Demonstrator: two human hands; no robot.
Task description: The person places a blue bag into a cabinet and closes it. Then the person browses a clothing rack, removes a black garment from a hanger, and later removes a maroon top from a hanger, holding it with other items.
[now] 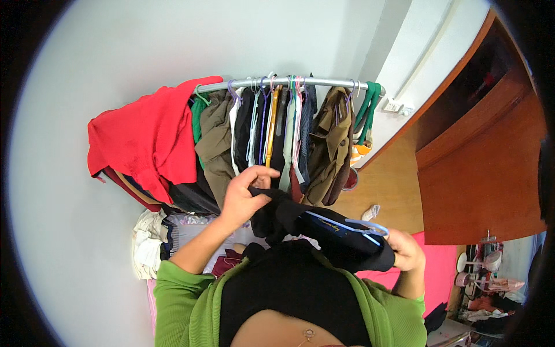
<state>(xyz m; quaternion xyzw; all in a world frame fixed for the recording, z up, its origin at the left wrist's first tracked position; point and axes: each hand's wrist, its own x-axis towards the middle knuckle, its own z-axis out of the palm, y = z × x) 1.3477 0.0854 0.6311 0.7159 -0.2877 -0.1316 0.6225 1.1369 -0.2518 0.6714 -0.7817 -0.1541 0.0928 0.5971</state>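
Observation:
A black garment (284, 212) stretches between my two hands in front of my chest. A light blue hanger (334, 219) lies partly inside its opening, near a label that bears writing. With thumb and fingers, my left hand (243, 197) grips the garment's left end, the index finger raised. My right hand (405, 249) holds the other end beside the hanger's hook; the cloth covers part of its fingers. Just beyond my hands, a row of clothes hangs from a metal rail (321, 81), among them a brown jacket (331, 134) and an olive padded garment (217, 134).
A red cloth (143, 134) drapes over the rail's left end. Folded white clothes (148, 243) sit at the lower left. To the right are a brown wooden door (481, 186), a bucket (352, 180), a white object (370, 212) on the floor and a pink surface (433, 273).

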